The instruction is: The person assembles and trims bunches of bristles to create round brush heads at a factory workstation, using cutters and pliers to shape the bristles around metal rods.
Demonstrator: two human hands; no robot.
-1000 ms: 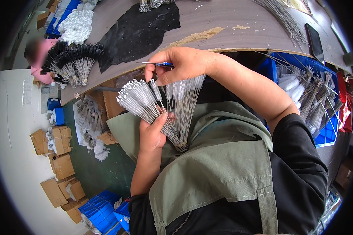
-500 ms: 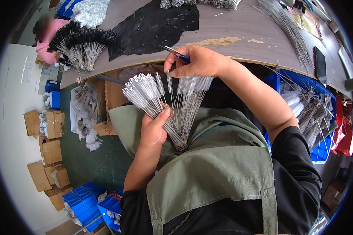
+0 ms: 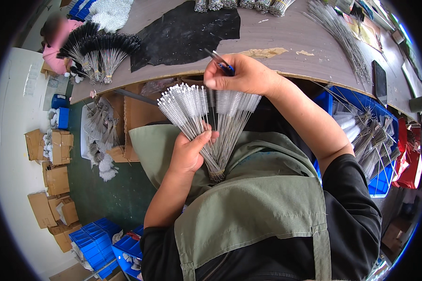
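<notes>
White-bristled brushes (image 3: 185, 100) fan mid-frame in one uncountably dense bundle, the left hand (image 3: 187, 152), fingers wrapped around stems, the right hand (image 3: 244, 77), fingers pinched together at one brush, gripping one blue-handled tool (image 3: 227, 70).

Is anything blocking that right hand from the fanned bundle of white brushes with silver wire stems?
Nothing visible blocks it: the bare right hand, holding a blue and silver tool, is at the tops of the brush bundle. The left hand grips part of it lower down.
</notes>
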